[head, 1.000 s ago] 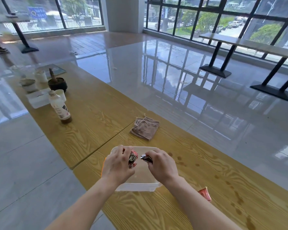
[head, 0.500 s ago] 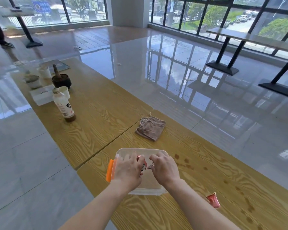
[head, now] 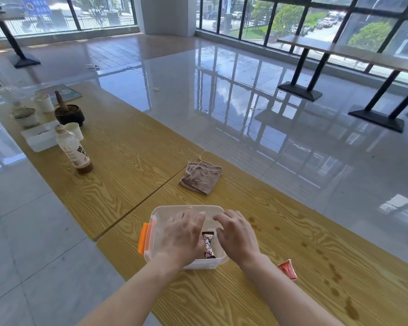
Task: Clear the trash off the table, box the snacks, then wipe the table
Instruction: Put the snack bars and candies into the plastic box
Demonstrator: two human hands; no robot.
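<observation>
A clear plastic box with an orange latch sits near the table's front edge. Inside it lies a wrapped snack, visible between my hands. My left hand and my right hand hover flat over the box with fingers spread, holding nothing. A red snack packet lies on the wooden table to the right of my right wrist. A folded brown cloth lies beyond the box. Dark spill stains run along the table at right.
On the adjoining table at left stand a drink bottle, paper cups, a dark bowl with a pestle, a white tray and a booklet. Glossy floor surrounds the tables; other tables stand by the windows.
My hands lowered the snack into the box and let go of it; both now hover open above it. The camera view shifted slightly.
</observation>
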